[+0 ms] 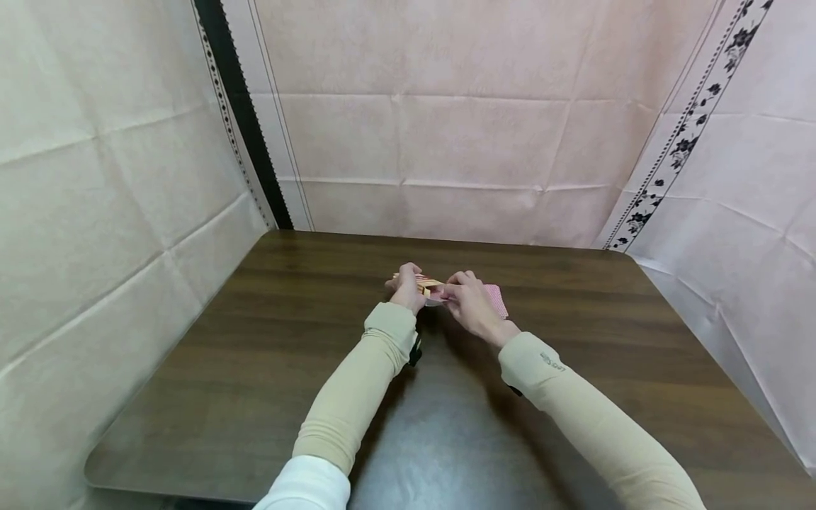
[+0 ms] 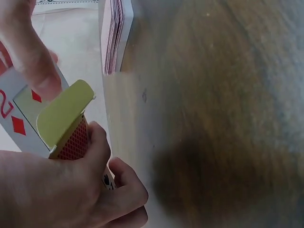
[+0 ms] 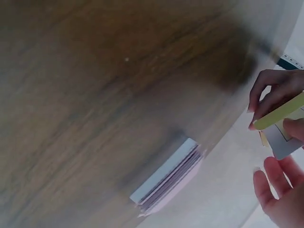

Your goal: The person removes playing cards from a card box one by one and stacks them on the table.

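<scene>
My left hand grips a small playing card box with a red-patterned side, its yellow flap standing up. At the box's mouth is a two of diamonds playing card, partly hidden behind the flap. My right hand pinches this card, thumb laid on its face, as both wrist views show. A deck of playing cards with pink-patterned backs lies on the table just right of the hands; in the head view, the right hand partly covers the deck.
The brown wood-grain table has rounded corners and a glossy patch near the person. Pale creased cloth hangs behind it and along both sides, with a dark strip at the left back corner.
</scene>
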{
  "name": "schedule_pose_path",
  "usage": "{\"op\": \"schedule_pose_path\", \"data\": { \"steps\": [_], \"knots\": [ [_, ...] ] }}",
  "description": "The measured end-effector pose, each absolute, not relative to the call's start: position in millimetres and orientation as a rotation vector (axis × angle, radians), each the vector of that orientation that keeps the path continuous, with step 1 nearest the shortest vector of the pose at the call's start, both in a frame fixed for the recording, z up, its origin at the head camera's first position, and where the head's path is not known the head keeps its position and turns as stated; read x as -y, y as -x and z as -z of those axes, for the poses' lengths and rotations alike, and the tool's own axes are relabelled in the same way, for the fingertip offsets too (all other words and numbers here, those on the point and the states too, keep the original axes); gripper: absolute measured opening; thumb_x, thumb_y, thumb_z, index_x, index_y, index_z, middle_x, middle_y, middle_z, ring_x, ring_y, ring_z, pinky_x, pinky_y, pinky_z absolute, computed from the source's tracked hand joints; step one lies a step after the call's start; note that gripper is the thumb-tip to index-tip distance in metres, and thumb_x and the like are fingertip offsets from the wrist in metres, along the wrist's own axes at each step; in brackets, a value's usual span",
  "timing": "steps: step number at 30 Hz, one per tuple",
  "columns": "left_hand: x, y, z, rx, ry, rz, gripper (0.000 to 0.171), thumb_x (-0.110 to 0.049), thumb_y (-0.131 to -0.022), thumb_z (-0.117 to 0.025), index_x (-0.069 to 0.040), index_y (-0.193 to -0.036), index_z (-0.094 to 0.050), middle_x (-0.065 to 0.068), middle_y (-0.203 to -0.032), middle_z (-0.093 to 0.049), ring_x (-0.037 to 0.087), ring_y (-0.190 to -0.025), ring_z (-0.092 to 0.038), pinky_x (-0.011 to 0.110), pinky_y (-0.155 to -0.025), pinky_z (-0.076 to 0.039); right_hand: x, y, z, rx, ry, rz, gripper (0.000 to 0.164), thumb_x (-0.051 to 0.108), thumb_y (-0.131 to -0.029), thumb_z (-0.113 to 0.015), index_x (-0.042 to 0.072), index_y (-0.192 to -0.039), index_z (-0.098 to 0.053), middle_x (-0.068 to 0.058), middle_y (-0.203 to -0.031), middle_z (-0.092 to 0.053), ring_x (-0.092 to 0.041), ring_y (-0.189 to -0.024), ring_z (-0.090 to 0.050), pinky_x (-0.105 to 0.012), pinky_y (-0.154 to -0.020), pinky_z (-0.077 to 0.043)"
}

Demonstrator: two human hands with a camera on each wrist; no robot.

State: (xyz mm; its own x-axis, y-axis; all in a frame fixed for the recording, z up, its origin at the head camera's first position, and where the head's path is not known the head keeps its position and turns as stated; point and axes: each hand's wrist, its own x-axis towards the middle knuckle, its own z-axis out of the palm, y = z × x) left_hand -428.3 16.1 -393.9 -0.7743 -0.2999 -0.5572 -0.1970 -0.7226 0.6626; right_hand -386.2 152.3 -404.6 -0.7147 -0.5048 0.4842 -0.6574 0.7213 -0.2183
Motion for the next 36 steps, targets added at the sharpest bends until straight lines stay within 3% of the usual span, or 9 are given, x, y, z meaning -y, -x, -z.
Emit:
{"op": "schedule_pose_path", "data": {
  "steps": [3,9,16,21,26,30,36],
  "knots": [
    [-14,429,393,1.124,-1.05,2.662,0.074,-0.008,-0.074,-0.055,-0.011,-0.139,-0.02,0.018,-0.138,-0.028,0.033,-0.12,-0.039,0.043,-0.104,-0.041,-151,382,402,2.572,-0.839,-0.595,0.012,0.017,-0.083,-0.068,0.009,-0.09,-0.073,-0.01,-0.101,-0.064,-0.027,-0.096,-0.056,-0.042,-0.082,-0.05],
    [-13,432,390,1.107,-1.016,2.666,0.074,-0.008,-0.075,-0.055,-0.011,-0.139,-0.019,0.018,-0.139,-0.027,0.031,-0.124,-0.037,0.039,-0.106,-0.039,-145,377,394,2.694,-0.72,-0.72,0.036,0.044,-0.083,-0.067,0.009,-0.092,-0.071,-0.007,-0.097,-0.065,-0.019,-0.091,-0.059,-0.035,-0.078,-0.052],
    [-5,432,394,1.101,-0.998,2.621,0.072,-0.012,-0.073,-0.057,-0.01,-0.136,-0.022,0.016,-0.137,-0.032,0.03,-0.118,-0.041,0.039,-0.1,-0.042,-142,374,385,2.922,-0.75,-0.73,0.033,0.031,-0.083,-0.066,0.003,-0.1,-0.064,-0.007,-0.081,-0.061,-0.016,-0.072,-0.052,-0.028,-0.067,-0.045],
    [10,431,400,1.052,-0.985,2.585,0.072,-0.016,-0.073,-0.059,-0.011,-0.136,-0.024,0.015,-0.132,-0.038,0.028,-0.108,-0.047,0.039,-0.091,-0.048,-150,369,376,3.112,-0.714,-0.71,0.043,0.024,-0.079,-0.068,0.002,-0.114,-0.055,-0.006,-0.088,-0.061,-0.016,-0.075,-0.054,-0.028,-0.069,-0.045],
    [15,432,400,1.03,-0.949,2.613,0.074,-0.016,-0.073,-0.059,-0.012,-0.138,-0.022,0.014,-0.133,-0.038,0.028,-0.11,-0.048,0.04,-0.092,-0.049,-165,375,375,3.049,-0.428,-0.544,0.047,0.034,-0.081,-0.067,0.001,-0.113,-0.053,-0.015,-0.095,-0.059,-0.028,-0.084,-0.057,-0.039,-0.069,-0.048],
    [12,432,399,1.05,-0.91,2.637,0.075,-0.017,-0.074,-0.059,-0.013,-0.138,-0.02,0.014,-0.138,-0.034,0.028,-0.117,-0.044,0.038,-0.098,-0.045,-176,385,388,2.973,-0.206,-0.349,0.052,0.04,-0.084,-0.061,-0.002,-0.114,-0.052,-0.025,-0.103,-0.058,-0.042,-0.098,-0.055,-0.055,-0.082,-0.045],
    [9,429,400,1.096,-0.909,2.642,0.077,-0.018,-0.074,-0.058,-0.014,-0.139,-0.018,0.015,-0.139,-0.033,0.028,-0.119,-0.043,0.038,-0.099,-0.044,-182,392,405,2.987,-0.077,-0.21,0.059,0.043,-0.086,-0.058,-0.005,-0.119,-0.052,-0.028,-0.109,-0.059,-0.045,-0.103,-0.054,-0.058,-0.087,-0.043]
  ]
}}
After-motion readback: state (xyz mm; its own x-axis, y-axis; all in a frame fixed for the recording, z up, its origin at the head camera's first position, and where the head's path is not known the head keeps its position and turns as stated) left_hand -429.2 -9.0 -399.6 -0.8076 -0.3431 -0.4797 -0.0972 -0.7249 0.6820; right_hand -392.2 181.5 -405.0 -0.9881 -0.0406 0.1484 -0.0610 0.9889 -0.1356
